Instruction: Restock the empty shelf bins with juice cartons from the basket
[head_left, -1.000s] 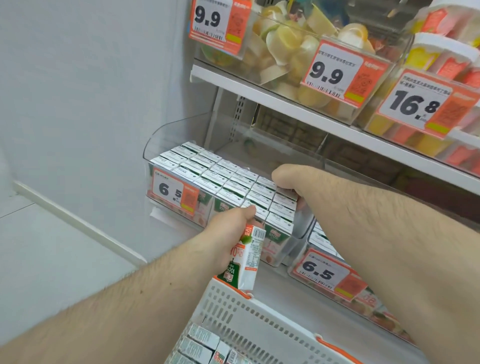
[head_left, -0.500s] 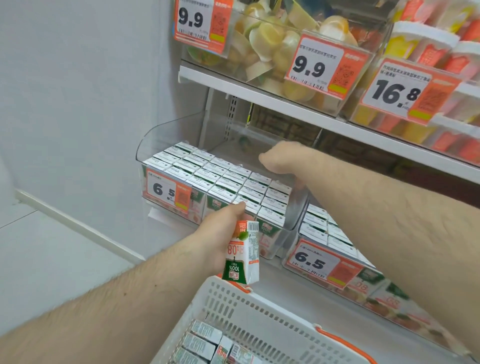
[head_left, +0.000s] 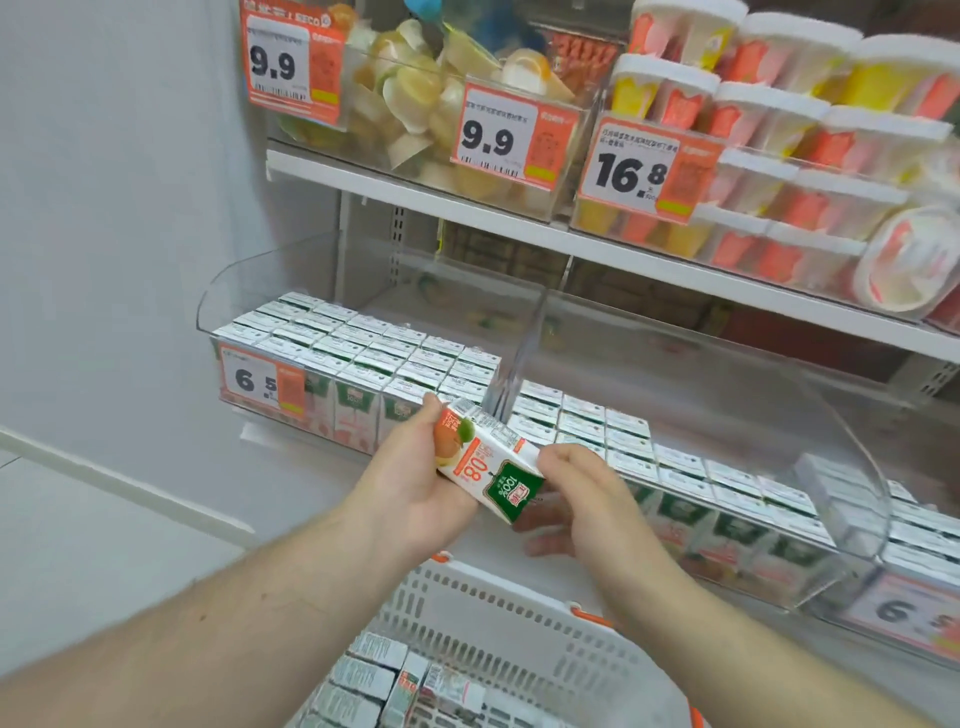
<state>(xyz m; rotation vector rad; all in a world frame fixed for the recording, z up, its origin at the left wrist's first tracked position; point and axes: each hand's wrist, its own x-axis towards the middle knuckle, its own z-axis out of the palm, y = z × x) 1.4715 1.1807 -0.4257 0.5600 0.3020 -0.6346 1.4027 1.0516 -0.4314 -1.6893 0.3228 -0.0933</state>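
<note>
right hand (head_left: 582, 483) left bin, joined left hand (head_left: 415, 483) | both grip carton (head_left: 488, 462) | "100%"

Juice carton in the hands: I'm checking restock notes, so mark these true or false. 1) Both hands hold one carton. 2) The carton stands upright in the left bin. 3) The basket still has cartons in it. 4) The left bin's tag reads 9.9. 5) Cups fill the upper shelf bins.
1) True: the left hand and right hand both grip the juice carton.
2) False: it is tilted, held in front of the left bin.
3) True: cartons lie in the white basket.
4) False: the price tag starts with 6.
5) True: the upper shelf bins hold cups.
</note>
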